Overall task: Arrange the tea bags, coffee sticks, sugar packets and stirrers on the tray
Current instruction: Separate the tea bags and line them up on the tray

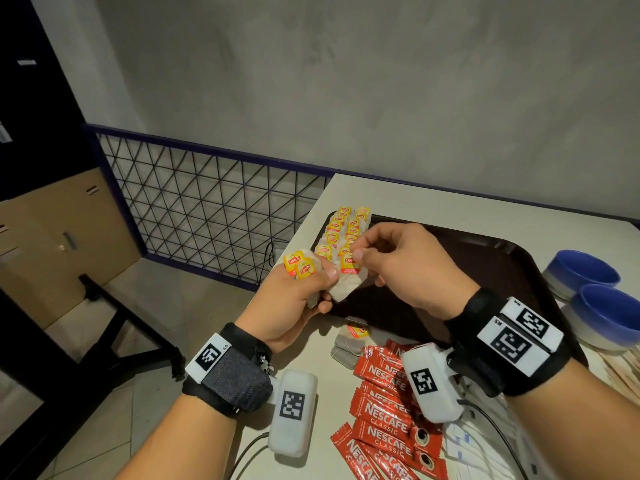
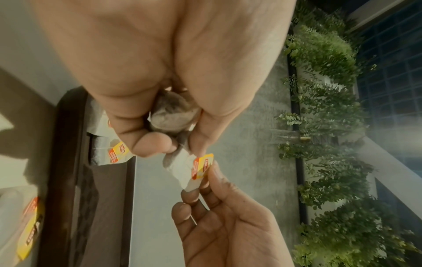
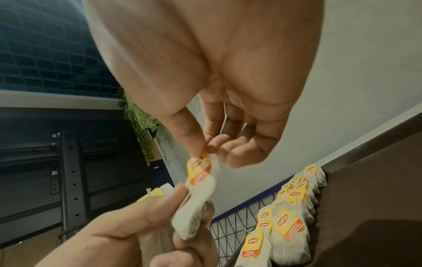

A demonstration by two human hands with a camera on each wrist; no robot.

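Left hand (image 1: pixel 294 306) is curled round a small bunch of tea bags (image 1: pixel 301 266), thumb pressed on top, yellow tags sticking out the far side; held above the near-left corner of the tray (image 1: pixel 485 258). Left wrist view shows the grey pouch bodies squeezed between the thumb and the curled fingers (image 2: pixel 150 144).

Right hand (image 1: pixel 401 268) pinches one tea bag (image 1: pixel 346 278) by its yellow tag, thumb and forefinger closed on the top edge, other fingers loosely bent and holding nothing. That bag's lower end is touching the left thumb and the bunch, so it sits between the two hands. Right wrist view: tag (image 3: pixel 198 169) hangs straight below the pinch, white pouch trailing down into the left hand's grip.

On the tray, two rows of tea bags (image 1: pixel 341 230) run along its left edge from near to far, tags up, overlapping each other. Rest of the tray floor is dark brown.

On the table (image 1: pixel 415 195) near the tray's near edge: a couple of loose tea bags (image 1: pixel 349 341), then a pile of red coffee sticks (image 1: pixel 384 410) just right of them and nearer. White sugar packets (image 1: pixel 464 445) lie right of the sticks, partly hidden by the right wrist camera. Wooden stirrers (image 1: pixel 623 372) at the right edge, partly cut off. Two blue bowls (image 1: pixel 588 292) sit right of the tray.
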